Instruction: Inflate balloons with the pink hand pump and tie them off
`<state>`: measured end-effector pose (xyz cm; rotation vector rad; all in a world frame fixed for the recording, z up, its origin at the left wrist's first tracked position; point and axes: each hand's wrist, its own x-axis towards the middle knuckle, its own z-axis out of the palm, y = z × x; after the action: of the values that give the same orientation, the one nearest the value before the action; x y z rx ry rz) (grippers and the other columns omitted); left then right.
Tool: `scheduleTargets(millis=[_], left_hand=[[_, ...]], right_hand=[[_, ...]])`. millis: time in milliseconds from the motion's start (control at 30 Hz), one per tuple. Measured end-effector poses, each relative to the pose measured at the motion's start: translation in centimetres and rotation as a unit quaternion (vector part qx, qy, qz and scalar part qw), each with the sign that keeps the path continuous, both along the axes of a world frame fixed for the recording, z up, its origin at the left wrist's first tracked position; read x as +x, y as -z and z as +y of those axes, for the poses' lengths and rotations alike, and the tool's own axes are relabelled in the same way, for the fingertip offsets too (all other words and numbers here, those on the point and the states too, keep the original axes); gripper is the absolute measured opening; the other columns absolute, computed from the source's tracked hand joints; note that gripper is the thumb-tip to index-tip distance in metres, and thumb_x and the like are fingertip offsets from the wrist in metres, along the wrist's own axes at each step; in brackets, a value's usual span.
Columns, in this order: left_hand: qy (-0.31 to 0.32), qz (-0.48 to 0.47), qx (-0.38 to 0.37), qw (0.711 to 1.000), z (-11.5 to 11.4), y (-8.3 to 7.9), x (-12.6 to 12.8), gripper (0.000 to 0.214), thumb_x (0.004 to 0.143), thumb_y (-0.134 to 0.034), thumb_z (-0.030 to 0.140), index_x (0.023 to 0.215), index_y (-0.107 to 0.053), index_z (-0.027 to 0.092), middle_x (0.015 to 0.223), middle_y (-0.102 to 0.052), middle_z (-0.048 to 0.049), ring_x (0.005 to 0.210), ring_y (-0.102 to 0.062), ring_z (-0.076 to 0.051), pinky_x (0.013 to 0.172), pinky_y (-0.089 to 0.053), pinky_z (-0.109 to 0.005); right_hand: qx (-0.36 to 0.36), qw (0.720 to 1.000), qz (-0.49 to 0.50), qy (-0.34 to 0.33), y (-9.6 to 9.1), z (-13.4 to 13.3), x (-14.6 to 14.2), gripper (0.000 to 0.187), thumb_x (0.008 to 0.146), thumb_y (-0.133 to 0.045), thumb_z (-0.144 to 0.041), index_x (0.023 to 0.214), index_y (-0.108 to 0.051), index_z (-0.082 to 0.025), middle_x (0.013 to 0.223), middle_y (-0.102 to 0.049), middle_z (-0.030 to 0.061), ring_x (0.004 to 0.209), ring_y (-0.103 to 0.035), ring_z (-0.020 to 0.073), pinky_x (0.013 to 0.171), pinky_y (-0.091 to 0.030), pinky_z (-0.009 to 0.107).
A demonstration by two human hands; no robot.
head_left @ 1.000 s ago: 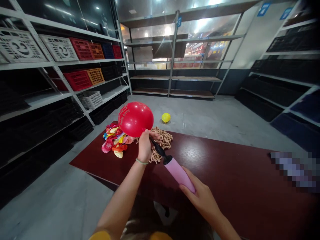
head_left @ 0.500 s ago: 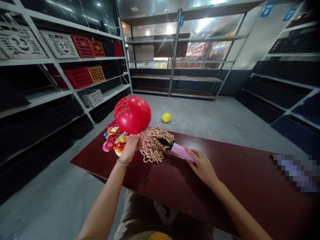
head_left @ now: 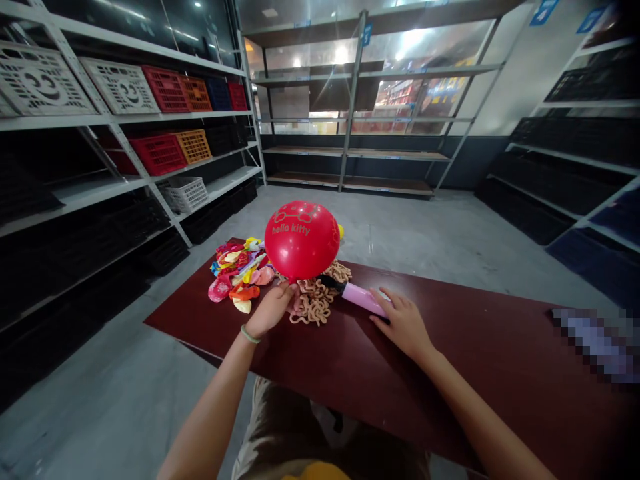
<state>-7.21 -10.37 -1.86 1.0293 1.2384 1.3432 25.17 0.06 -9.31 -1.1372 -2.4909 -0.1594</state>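
Note:
My left hand, with a green band at its wrist, pinches the neck of an inflated red balloon printed "hello kitty". The balloon stands upright above the fingers. A pink balloon pump with a black nozzle end lies low at the tabletop, its black end against a heap of beige, curly, cord-like pieces. My right hand rests at the pump's near end, fingers apart and loosely touching it. Left of the heap lies a pile of uninflated coloured balloons. The red balloon hides part of the heap.
The dark red table holds these things; a blurred-out item lies at its right end. A yellow balloon shows behind the red one. Shelves with crates line the left; a metal rack stands at the back.
The red balloon has moved right and turned its print toward me, now covering most of the yellow balloon. My right hand's fingers have loosened on the pump, which has barely shifted.

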Motion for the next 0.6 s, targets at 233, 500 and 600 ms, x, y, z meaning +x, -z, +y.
scheduleTargets(millis=[233,500,600], left_hand=[[0.042,0.097,0.011,0.994,-0.2,-0.1,0.6,0.034,0.094,-0.052,0.044,0.069,-0.056,0.021,0.060,-0.058,-0.0026,0.053,-0.059,-0.017,0.051,-0.047,-0.027],[0.123,0.369,0.071,0.918,0.6,-4.5,3.4,0.033,0.100,-0.037,0.037,0.074,-0.051,0.021,0.065,-0.060,-0.0008,0.059,-0.056,-0.016,0.063,-0.045,-0.028],[0.166,0.429,0.118,0.880,1.3,-5.5,4.4,0.029,0.099,-0.038,0.033,0.082,-0.058,0.019,0.076,-0.066,-0.0046,0.067,-0.059,-0.017,0.066,-0.045,-0.029]], right_hand=[[0.082,0.994,0.075,-0.004,-2.6,-1.0,-0.6,0.075,0.091,-0.061,-0.045,0.155,-0.029,-0.023,0.151,-0.040,0.0177,0.138,-0.039,0.0371,0.108,-0.040,0.054],[0.298,0.943,0.007,-0.146,-15.0,-5.1,-4.3,0.069,0.093,-0.060,-0.028,0.155,-0.029,-0.025,0.153,-0.045,0.0079,0.149,-0.027,0.0272,0.124,-0.020,0.051],[0.276,0.942,-0.069,-0.178,-18.7,-6.7,-6.0,0.064,0.096,-0.053,-0.024,0.155,-0.028,-0.021,0.158,-0.038,0.0052,0.151,-0.020,0.0227,0.126,-0.015,0.047]])
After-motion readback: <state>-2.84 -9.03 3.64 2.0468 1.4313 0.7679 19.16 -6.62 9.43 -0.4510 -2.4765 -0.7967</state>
